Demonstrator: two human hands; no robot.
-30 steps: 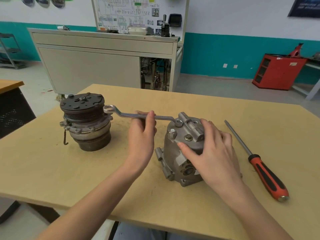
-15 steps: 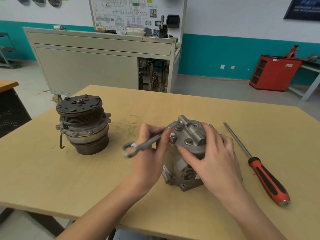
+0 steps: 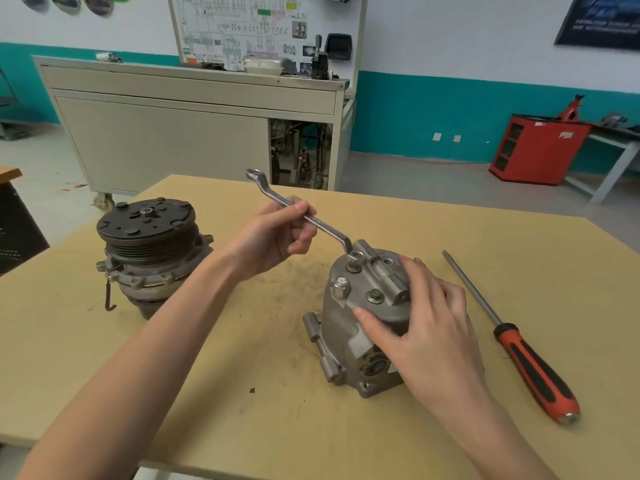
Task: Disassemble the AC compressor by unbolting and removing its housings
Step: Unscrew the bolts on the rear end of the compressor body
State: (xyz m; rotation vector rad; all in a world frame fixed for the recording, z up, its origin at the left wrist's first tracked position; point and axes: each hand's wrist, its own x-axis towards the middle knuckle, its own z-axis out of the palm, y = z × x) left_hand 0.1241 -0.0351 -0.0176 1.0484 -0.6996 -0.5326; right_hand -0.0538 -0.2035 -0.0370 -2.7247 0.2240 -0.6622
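A grey aluminium compressor housing [image 3: 341,336] stands upright on the wooden table [image 3: 242,393], with bolts on its top face. My right hand [image 3: 420,327] rests over its right side, thumb on the front wall and fingers across the top. My left hand [image 3: 273,242] grips the shaft of a silver ring wrench [image 3: 277,199]. The wrench's lower ring sits on the far-left top bolt [image 3: 353,261], and its free end points up and to the left. The front section of the compressor, with the black pulley and clutch [image 3: 147,226], stands apart at the left.
A long screwdriver with a red and black handle [image 3: 535,368] lies on the table to the right of the housing. A small dark speck [image 3: 252,390] lies near the front. Beyond the table stand a beige trainer cabinet [image 3: 173,133] and a red cabinet [image 3: 536,150].
The wrench was lifted off the bolt, swung low in front of the housing, then set back on the far-left bolt with its handle raised up and left. My right hand stayed on the housing.
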